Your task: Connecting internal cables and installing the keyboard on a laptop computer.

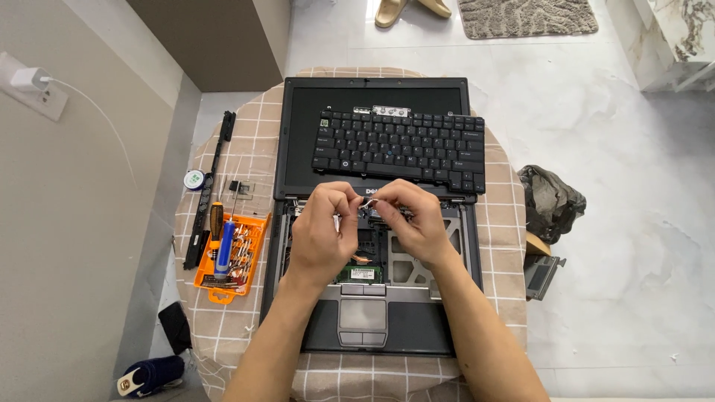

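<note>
Centrally, a small silvery part (369, 202) is pinched between the fingertips of the left hand (322, 227) and right hand (417, 223) over the opened laptop (462, 253). Its detached keyboard (400, 149) is laid at twelve o'clock. An orange screwdriver tray (257, 249) is seen at nine o'clock on the bench (499, 246).

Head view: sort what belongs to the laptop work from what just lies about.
In use: left hand and right hand over the opened laptop; lifted keyboard; orange bit case; blue screwdriver.

Lying about: sandals, rug, black bag, wall charger.
</note>
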